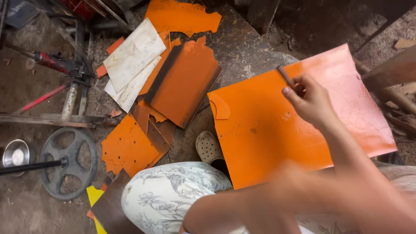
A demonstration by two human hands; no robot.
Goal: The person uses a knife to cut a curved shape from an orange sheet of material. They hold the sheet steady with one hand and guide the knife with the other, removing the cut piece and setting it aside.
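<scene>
1. Pinched between thumb and fingers of one hand [310,100] is a thin dark tool [285,74], its tip pressed to the upper edge of a large orange sheet [268,134]; the grip is closed tight on the tool, though what kind of tool it is I cannot make out.
2. Which hand this is stays uncertain: its forearm crosses the lower right of the view, blurred and close to the camera, so I take it as the right.
3. No second hand shows anywhere; the blurred forearm hides the sheet's lower right corner and whatever is beneath it.
4. That big sheet rests tilted over the person's lap, above a knee in pale flower-printed cloth [173,195], with one cream perforated clog [209,147] peeking out at its left edge.
5. One rounded flap [220,106] is cut into the sheet's left side.
6. On the dirt floor to the left lie about five smaller orange offcuts [182,84], overlapping so the count is loose, plus two whitish sheets [132,54] stacked on them.
7. One dark spoked wheel [68,162] and one metal bowl [16,154] sit at far left, the bowl cut by the frame edge.
8. A yellow scrap [94,196] and a brown board [110,208] are cropped at the bottom.
</scene>
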